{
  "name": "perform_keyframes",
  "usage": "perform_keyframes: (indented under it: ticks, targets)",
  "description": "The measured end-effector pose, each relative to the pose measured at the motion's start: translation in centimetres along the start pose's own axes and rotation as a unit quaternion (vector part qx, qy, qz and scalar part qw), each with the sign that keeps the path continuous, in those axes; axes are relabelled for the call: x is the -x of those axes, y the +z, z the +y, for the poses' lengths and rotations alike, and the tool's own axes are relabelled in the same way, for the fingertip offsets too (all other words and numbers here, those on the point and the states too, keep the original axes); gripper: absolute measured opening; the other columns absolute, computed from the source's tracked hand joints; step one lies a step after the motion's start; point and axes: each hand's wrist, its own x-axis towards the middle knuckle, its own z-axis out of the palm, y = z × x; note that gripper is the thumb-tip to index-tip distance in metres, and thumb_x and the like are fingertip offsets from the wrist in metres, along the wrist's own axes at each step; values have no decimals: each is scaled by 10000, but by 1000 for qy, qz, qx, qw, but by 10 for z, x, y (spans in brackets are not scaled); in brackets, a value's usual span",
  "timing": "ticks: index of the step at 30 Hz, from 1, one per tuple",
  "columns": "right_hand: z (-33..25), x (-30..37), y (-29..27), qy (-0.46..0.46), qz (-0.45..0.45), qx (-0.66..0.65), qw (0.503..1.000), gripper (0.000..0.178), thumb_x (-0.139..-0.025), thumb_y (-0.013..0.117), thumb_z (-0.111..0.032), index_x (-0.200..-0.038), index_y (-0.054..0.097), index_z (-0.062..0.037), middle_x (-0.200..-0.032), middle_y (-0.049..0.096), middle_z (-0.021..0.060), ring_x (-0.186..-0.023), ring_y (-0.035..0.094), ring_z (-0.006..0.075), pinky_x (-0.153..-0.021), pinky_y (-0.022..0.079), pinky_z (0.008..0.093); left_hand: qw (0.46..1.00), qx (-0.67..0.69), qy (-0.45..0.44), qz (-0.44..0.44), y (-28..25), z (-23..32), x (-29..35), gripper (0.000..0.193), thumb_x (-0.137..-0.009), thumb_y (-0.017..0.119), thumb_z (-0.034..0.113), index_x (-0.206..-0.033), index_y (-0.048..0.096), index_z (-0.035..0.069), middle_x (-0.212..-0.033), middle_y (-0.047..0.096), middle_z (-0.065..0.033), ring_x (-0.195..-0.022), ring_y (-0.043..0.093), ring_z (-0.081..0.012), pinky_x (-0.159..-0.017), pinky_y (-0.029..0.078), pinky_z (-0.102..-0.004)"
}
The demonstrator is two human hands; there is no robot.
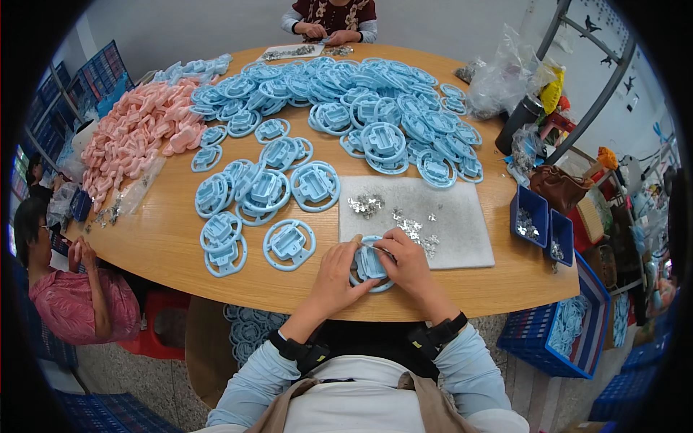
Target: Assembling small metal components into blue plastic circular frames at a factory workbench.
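Observation:
A light-blue plastic ring part [370, 265] with a raised rectangular middle lies at the table's near edge, between my hands. My left hand [333, 278] closes on its left side, thumb along the near rim. Over its upper right, my right hand [410, 265] is bent in a pinch; a small thin piece seems to be at the fingertips, too hidden to name. Just beyond, small shiny metal pieces [410, 229] lie scattered on a grey-white foam mat [462, 209], with a denser heap [367, 205] farther left. One similar blue ring part [289, 245] rests left of my left hand.
Piles of blue ring parts [325, 83] and pink plastic parts [141, 130] cover the far and left table. Blue bins [529, 215] with metal pieces stand right, above a blue crate [588, 339]. Co-workers sit opposite [336, 14] and at left [83, 296].

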Motion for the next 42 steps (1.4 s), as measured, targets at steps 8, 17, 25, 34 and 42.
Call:
perform_keyframes:
  ticks: [8,17,25,34,42]
  targets:
    - [-6,2,-10,-12,-22,25,999,107,-782,631,-71,-885,604,-60,-898,563,62,-696,615,269,-582,506,348,1000,8,-4,2,4,7,3,804,-665,782,264,-1303,388,-26,-1176,526,-152,-1087,483,-331,-945,372,-408]
    - [-1,-4,-15,71,-20,-92,993,78,-812,624,-74,-882,616,-41,-878,556,74,-675,608,223,-580,477,312,1000,3,5,6,3,4,1,776,-662,783,258,-1281,404,-15,-1171,528,-144,-1070,493,-328,-931,380,-406]
    - [19,1,-14,242,-14,-307,920,126,-839,634,-93,-922,627,1,-870,578,12,-711,576,66,-596,449,213,1000,-1,4,13,2,4,1,755,-655,786,251,-1264,425,-10,-1150,543,-142,-1057,504,-321,-910,392,-402]
    - [12,5,-20,254,11,-327,910,143,-859,628,-102,-941,629,15,-905,586,3,-693,554,35,-600,437,180,996,28,0,82,-3,6,1,707,-603,807,181,-1207,483,8,-1046,570,-137,-951,558,-280,-813,451,-361]
    - [12,7,-19,235,40,-346,908,124,-857,634,-118,-929,630,-17,-843,572,-35,-653,480,6,-562,378,169,995,48,-3,83,-12,3,4,720,-618,799,159,-1237,466,6,-1074,570,-130,-977,558,-253,-820,460,-338]
